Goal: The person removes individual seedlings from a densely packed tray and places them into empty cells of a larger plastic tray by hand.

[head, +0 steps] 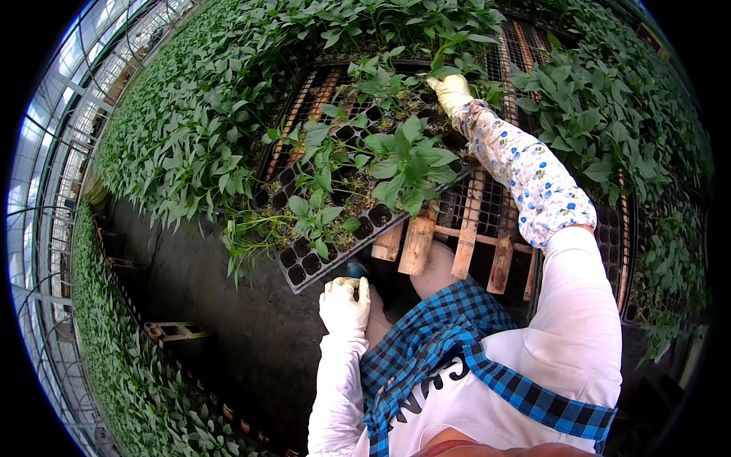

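A black plastic seedling tray [380, 216] lies at an angle before me, some cells bare and others holding leafy green seedlings [408, 165]. My right hand [451, 91], in a pale glove with a flowered sleeve cover, reaches to the tray's far side. Its fingers are at the stem of a leafy seedling [442, 54]; whether they grip it is unclear. My left hand [345, 303], gloved too, is curled near the tray's near corner, apart from it, and its fingertips are partly hidden. Thin seedlings [248, 234] lean over the tray's left edge.
Wooden slats [420, 243] of the bench stick out towards my knees, with black mesh trays [485, 194] on them. Dense seedlings [188, 125] stand left and beyond, more [594, 114] at right. A dark aisle floor [240, 331] and a concrete block [174, 331] are at lower left.
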A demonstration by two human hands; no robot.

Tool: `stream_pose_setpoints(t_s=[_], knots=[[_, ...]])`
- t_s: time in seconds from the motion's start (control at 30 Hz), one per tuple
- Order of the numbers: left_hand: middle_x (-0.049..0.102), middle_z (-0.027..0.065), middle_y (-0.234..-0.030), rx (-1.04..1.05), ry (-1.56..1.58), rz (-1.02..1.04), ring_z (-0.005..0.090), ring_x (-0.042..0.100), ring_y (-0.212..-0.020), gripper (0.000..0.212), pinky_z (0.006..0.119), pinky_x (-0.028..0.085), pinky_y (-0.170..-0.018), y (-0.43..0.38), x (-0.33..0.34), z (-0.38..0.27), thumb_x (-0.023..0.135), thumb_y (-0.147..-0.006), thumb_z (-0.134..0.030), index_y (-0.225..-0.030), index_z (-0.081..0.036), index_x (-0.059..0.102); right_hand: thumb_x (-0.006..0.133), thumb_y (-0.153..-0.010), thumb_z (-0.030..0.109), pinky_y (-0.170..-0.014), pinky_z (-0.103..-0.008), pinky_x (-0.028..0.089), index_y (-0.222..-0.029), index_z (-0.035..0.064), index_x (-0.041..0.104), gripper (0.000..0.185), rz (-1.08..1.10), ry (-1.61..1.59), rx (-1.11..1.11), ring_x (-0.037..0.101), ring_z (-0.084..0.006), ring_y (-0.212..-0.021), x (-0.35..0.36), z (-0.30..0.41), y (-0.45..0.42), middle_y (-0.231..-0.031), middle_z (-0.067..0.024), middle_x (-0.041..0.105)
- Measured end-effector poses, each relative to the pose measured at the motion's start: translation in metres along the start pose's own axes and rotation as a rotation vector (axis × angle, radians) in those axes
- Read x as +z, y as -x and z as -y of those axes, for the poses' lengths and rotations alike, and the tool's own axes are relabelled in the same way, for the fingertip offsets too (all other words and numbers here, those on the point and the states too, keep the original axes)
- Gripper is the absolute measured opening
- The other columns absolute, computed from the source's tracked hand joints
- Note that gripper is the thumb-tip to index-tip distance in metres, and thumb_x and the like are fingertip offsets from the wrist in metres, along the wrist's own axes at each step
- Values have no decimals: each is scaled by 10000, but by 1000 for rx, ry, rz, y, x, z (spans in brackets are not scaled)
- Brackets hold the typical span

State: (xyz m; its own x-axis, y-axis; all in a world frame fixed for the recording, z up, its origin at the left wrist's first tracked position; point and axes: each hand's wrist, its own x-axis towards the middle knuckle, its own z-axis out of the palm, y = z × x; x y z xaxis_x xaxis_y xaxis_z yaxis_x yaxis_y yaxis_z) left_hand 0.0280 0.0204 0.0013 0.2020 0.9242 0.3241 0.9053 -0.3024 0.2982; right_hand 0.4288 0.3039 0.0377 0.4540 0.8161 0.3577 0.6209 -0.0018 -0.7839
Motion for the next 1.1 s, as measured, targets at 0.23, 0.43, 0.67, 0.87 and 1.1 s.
stream_pose_setpoints(t_s=[0.23,0.43,0.67,0.87,1.1], knots=[[659,12,-851,26,-48,28,235,621,-850,186,395,470,-758,6,6,-4,694,-845,-287,-743,-133,675,630,-930,279,-697,-373,453,-900,0,620,280,264,-22,-108,544,-259,-706,-136,47,112,-761,-148,583],[659,6,-853,30,-35,35,227,619,-863,169,394,459,-789,8,5,-8,693,-843,-280,-759,-134,687,669,-924,166,-701,-276,389,-794,-7,607,225,113,-77,-114,450,-127,-757,-262,37,203,-713,-20,488],[662,11,-857,76,-77,28,234,619,-862,182,401,454,-790,6,8,-10,688,-846,-292,-763,-130,692,700,-886,157,-721,-310,419,-802,-5,608,204,54,52,81,484,-183,-749,-270,-33,249,-746,-65,543],[662,17,-844,77,-85,8,238,618,-851,195,400,456,-782,11,7,-9,683,-851,-289,-765,-114,693,727,-805,276,-836,-447,465,-894,56,699,239,199,643,40,598,-361,-931,-243,-56,241,-924,-187,647],[660,17,-836,73,-78,6,238,619,-837,184,398,459,-773,11,6,-4,690,-847,-281,-765,-117,694,730,-799,272,-823,-448,470,-886,56,693,236,136,500,204,605,-349,-946,-240,-57,247,-923,-172,654]])
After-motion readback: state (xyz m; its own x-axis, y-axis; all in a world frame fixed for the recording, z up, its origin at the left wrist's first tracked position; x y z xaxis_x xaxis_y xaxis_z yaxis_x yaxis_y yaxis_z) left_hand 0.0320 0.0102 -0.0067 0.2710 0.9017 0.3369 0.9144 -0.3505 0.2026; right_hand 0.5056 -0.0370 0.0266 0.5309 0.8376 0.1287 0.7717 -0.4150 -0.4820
